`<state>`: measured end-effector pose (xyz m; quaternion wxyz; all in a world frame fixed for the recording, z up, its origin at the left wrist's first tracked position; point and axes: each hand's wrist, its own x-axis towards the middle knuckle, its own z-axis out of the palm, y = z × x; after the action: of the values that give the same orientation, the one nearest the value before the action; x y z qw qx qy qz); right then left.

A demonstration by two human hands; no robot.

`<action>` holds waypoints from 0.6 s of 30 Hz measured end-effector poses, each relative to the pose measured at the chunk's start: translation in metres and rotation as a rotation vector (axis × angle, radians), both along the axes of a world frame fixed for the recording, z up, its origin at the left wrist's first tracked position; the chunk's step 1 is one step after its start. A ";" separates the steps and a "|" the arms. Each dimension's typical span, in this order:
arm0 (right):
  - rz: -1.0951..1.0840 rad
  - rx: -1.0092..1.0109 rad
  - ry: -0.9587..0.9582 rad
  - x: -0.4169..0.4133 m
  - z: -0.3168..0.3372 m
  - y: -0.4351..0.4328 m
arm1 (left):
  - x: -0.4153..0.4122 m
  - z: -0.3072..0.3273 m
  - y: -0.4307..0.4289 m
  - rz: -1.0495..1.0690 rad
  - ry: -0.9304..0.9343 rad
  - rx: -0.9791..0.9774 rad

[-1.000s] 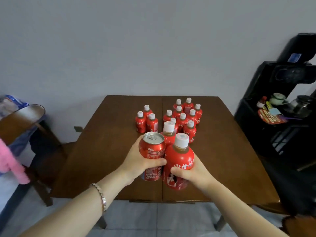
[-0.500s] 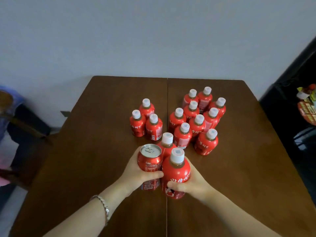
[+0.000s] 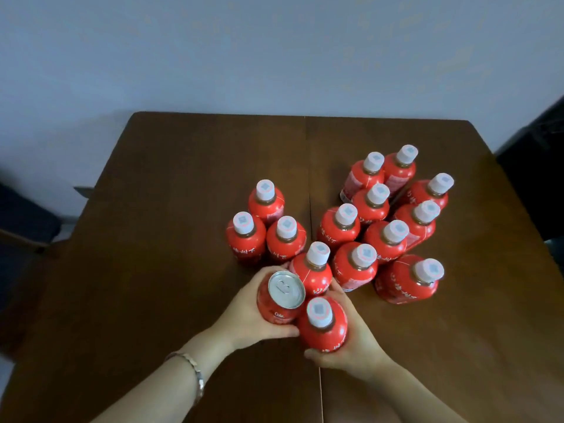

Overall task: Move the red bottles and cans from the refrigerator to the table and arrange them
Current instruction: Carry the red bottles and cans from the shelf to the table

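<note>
**Cola can (image 3: 282,300) and red bottle (image 3: 323,326) gripped at the worktop (image 3: 152,239)**

The cola can, red with a silver top, is gripped by the left hand (image 3: 244,319), whose fingers are wrapped round its side. Just right of the can and touching it, the red bottle with its white cap is clasped by the right hand (image 3: 357,352). A second white-capped bottle (image 3: 314,271) is seen just behind the can, between the fingertips of both hands. Whether the can is set down on the brown worktop cannot be told. Behind the can, three upright red bottles (image 3: 285,242) are grouped, and nine more bottles (image 3: 387,239) are clustered behind it to the right. A metal bracelet (image 3: 195,370) is worn on the left wrist.
</note>
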<state>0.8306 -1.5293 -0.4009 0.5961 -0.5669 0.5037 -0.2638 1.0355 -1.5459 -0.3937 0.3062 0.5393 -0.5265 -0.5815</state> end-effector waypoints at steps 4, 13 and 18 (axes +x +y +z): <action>-0.070 -0.081 0.050 0.010 -0.008 -0.001 | 0.005 -0.016 -0.006 0.011 -0.058 -0.037; -0.270 -0.071 0.363 0.035 -0.011 0.011 | 0.025 -0.014 0.006 0.058 -0.318 -0.109; -0.316 0.143 0.486 0.044 0.003 0.018 | 0.028 -0.011 0.013 0.106 -0.410 -0.125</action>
<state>0.8743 -1.5113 -0.3974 0.4480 -0.4845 0.7310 -0.1737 1.0634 -1.5333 -0.4050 0.2557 0.6530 -0.5838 -0.4091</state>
